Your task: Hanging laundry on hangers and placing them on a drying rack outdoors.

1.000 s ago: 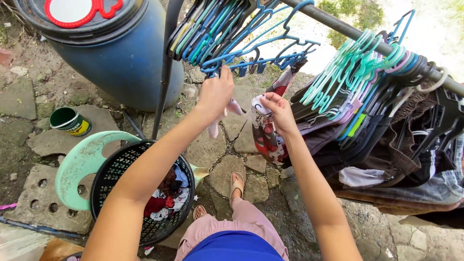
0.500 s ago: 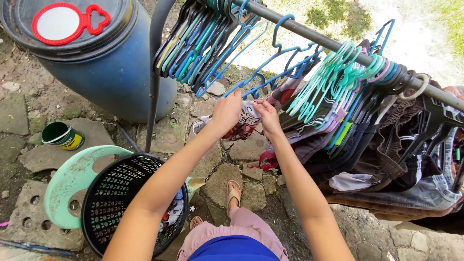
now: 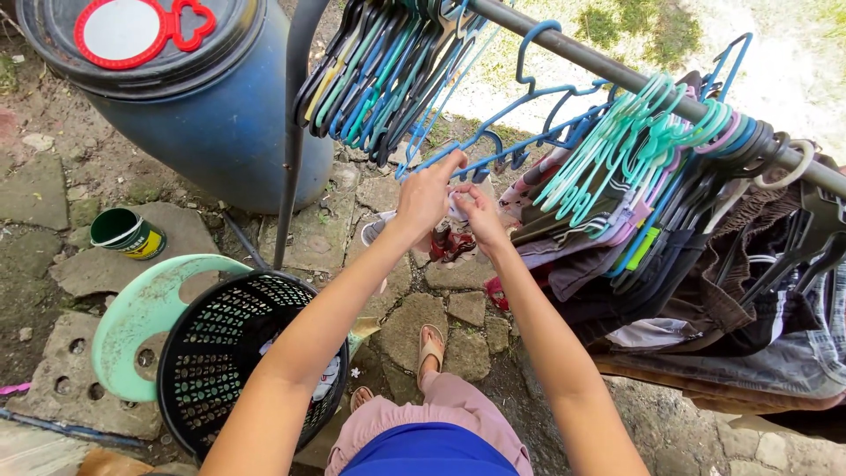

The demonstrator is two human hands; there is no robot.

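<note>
My left hand and my right hand meet just under a blue plastic hanger on the dark metal rail. Both hands pinch a small red, white and black printed garment that hangs bunched below them. The left hand's fingers reach up to the hanger's lower bar. Many blue, teal and black hangers crowd the rail on both sides of my hands.
A black laundry basket with clothes sits at lower left by a pale green chair. A blue barrel with a red mirror on its lid stands behind. A green can rests on the paving. Hung clothes fill the right.
My hands have come together under the blue hanger, and the printed garment is now gathered up small between them instead of hanging spread out.
</note>
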